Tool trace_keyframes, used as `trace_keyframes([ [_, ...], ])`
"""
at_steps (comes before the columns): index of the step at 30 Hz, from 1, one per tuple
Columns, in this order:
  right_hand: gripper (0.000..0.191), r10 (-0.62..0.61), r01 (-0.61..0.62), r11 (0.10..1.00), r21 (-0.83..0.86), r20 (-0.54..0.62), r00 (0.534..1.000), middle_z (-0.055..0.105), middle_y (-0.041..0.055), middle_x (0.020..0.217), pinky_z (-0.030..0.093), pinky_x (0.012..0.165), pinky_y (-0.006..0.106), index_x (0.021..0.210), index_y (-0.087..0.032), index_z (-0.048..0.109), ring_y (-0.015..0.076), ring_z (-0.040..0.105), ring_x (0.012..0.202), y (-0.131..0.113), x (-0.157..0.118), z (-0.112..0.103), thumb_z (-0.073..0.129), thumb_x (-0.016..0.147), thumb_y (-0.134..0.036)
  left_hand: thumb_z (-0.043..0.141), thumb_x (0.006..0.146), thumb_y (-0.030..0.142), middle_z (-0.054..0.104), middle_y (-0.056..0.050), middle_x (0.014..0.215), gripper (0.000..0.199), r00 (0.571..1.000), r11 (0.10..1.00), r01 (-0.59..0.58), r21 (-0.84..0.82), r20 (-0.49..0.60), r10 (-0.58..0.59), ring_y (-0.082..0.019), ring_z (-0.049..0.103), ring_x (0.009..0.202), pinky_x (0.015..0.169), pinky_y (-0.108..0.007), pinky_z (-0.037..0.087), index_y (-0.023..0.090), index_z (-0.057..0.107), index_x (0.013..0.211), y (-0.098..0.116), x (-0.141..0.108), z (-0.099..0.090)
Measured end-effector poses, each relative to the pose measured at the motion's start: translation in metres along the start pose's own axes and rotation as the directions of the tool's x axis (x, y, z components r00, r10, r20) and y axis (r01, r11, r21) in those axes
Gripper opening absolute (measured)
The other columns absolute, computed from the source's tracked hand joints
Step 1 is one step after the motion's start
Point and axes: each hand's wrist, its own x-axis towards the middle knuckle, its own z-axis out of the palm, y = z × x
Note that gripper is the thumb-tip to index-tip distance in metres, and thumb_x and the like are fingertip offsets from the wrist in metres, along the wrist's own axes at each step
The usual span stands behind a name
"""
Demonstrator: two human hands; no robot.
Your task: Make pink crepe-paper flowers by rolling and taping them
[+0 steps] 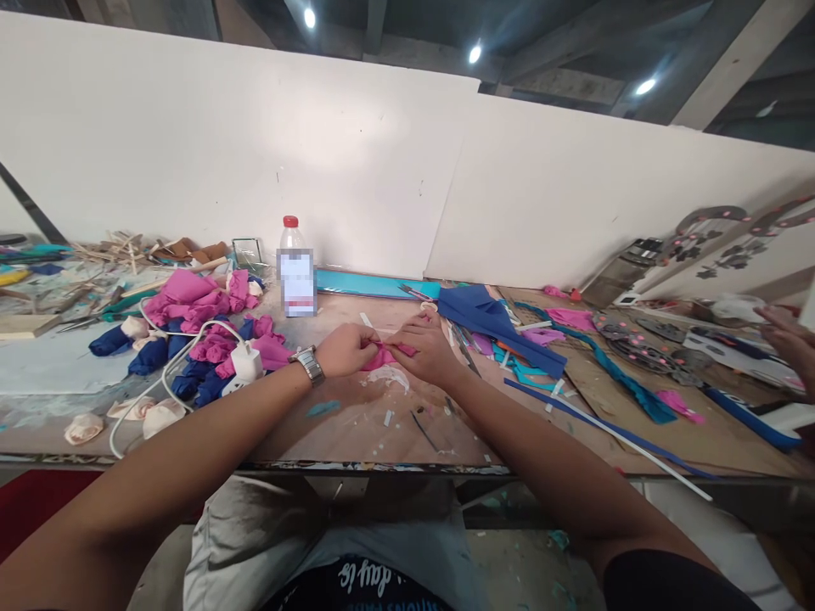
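Between my two hands, low over the middle of the table, is a small piece of pink fabric [380,357]. My left hand [349,348], with a metal watch on the wrist, pinches its left side. On the right side, the closed fingers of my right hand [425,346] press on the same fabric. A pale, thin scrap [388,378] lies on the table just below the fabric. To the left sits a pile of crumpled pink pieces [191,299] and dark blue pieces [149,355], with a white charger [247,361] and its cable on top.
A bottle [290,233] with a red cap stands behind my left hand. Blue fabric [477,318], a teal strip [611,369] and a long white strip [643,450] lie to the right. Cream fabric rolls [84,428] are at the front left. Another person's hand [789,344] shows at the right edge.
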Motion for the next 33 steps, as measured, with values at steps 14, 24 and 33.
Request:
trace_keyframes([
  [14,0.022,-0.023,0.023,1.0,0.02,0.02,1.0,0.079,0.0031,0.092,0.039,0.101,0.047,0.097,-0.03,0.079,0.0229,0.065,0.096,-0.001,0.0,-0.003,0.057,0.101,-0.03,0.048,0.086,0.025,0.05,0.003,0.061,0.026,0.998,0.992,-0.004,-0.125,0.055,0.011,-0.012,0.043,0.061,0.059,-0.026,0.03,0.014,0.068,0.075,-0.003,0.003,-0.002],
  [24,0.021,0.012,-0.012,1.0,-0.006,-0.035,0.999,0.079,0.003,0.089,0.034,0.104,0.047,0.098,-0.027,0.077,0.0225,0.067,0.095,-0.003,0.001,-0.004,0.059,0.1,-0.036,0.053,0.093,0.042,0.05,0.003,0.059,0.036,1.0,0.995,0.003,-0.104,0.0,-0.003,-0.011,0.039,0.057,0.056,-0.025,0.028,0.015,0.064,0.071,-0.005,0.003,0.0],
  [33,0.02,0.033,-0.035,0.999,-0.023,-0.072,0.997,0.079,0.0023,0.087,0.027,0.104,0.047,0.087,-0.026,0.075,0.0234,0.065,0.098,-0.01,0.002,-0.006,0.061,0.099,-0.034,0.053,0.093,0.036,0.059,0.001,0.065,0.031,0.997,0.996,-0.079,-0.027,-0.028,0.078,-0.013,0.049,0.064,0.061,-0.025,0.033,0.015,0.069,0.076,-0.002,0.0,-0.001],
])
